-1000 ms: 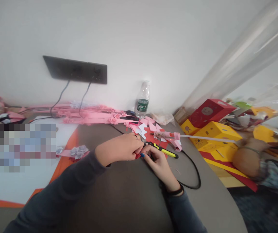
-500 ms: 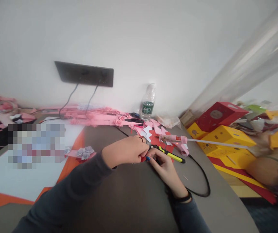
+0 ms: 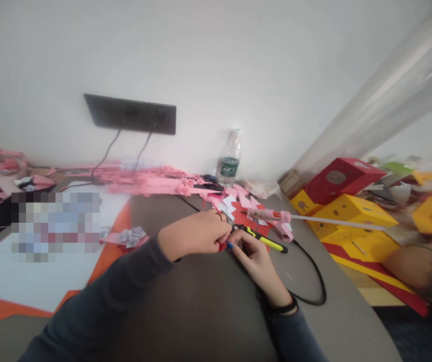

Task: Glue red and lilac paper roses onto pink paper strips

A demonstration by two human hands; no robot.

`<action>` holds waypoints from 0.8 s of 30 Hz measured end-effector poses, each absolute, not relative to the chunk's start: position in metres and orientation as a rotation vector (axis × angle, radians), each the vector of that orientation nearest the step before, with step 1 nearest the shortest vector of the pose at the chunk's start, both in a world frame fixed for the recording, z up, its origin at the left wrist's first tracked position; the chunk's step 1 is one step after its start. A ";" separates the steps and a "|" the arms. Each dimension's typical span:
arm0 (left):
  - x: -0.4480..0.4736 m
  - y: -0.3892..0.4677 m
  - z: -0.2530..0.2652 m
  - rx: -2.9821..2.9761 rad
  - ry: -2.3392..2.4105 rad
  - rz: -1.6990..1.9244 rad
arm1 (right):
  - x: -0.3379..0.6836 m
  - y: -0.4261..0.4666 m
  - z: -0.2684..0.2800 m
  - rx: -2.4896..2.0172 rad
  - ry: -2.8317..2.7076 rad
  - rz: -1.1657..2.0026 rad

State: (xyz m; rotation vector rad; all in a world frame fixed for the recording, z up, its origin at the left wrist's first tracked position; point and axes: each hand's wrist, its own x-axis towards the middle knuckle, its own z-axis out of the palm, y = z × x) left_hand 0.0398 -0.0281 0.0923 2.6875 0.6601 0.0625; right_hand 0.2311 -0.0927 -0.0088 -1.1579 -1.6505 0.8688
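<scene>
My left hand (image 3: 196, 234) is closed, its fingertips pressed on a small red piece (image 3: 222, 247) that looks like paper. My right hand (image 3: 255, 256) meets it from the right, thumb and fingers pinched at the edge of the same piece. Most of that piece is hidden by the fingers. Just behind my right hand lies a yellow and black cutter-like tool (image 3: 274, 244). Beyond it rests a pink glue gun (image 3: 268, 215) with a long white glue stick (image 3: 336, 222) sticking out of its back.
A water bottle (image 3: 228, 163) stands by the wall. Pink paper flowers (image 3: 183, 187) and paper scraps (image 3: 234, 196) lie along the back. White paper (image 3: 23, 281) over orange sheets is at left. Yellow boxes (image 3: 346, 216), a red box (image 3: 342, 177) and another person's arm (image 3: 408, 264) are at right.
My hands keep almost the same pose on the red piece. At the right, the other person's arm and a yellow paper piece have shifted slightly.
</scene>
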 end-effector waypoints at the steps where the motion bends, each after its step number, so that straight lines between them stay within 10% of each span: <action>1: 0.040 -0.028 0.092 2.688 0.658 0.062 | 0.231 -0.093 -0.009 -1.157 -1.651 0.868; 24: 0.040 -0.028 0.093 2.659 0.662 0.069 | 0.230 -0.093 -0.005 -1.158 -1.647 0.871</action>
